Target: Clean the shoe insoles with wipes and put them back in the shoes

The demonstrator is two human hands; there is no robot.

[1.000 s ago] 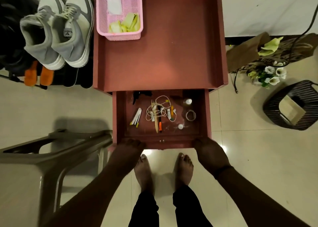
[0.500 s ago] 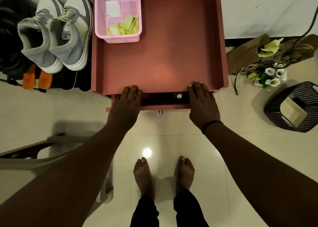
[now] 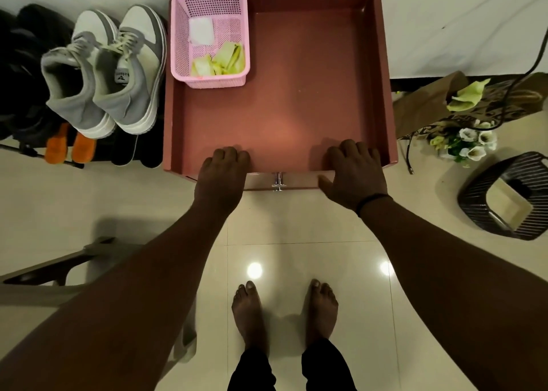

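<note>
A pair of grey and white sneakers [image 3: 100, 73] stands on a dark shoe rack at the left. Beside them is a reddish side table [image 3: 296, 100] with a raised rim. A pink basket [image 3: 178, 43] in its back left corner holds a white sheet and crumpled yellow-green wipes [image 3: 225, 61]. My left hand [image 3: 222, 177] and my right hand [image 3: 354, 177] rest on the table's front edge, with the fingers over the top. The right thumb lies on the drawer front [image 3: 296, 181], which sits pushed in. Both hands hold nothing. No insoles show inside the shoes.
Two orange pieces [image 3: 69, 147] and dark footwear sit lower on the rack. A grey plastic stool [image 3: 47, 275] stands at the lower left. At the right are a black slatted bin [image 3: 474, 201], a brown paper bag [image 3: 421, 109], white flowers [image 3: 474, 144] and a black cable.
The drawer was open with small items inside; both hands pushed it in until it shut. They now rest higher, on the table's front edge.
</note>
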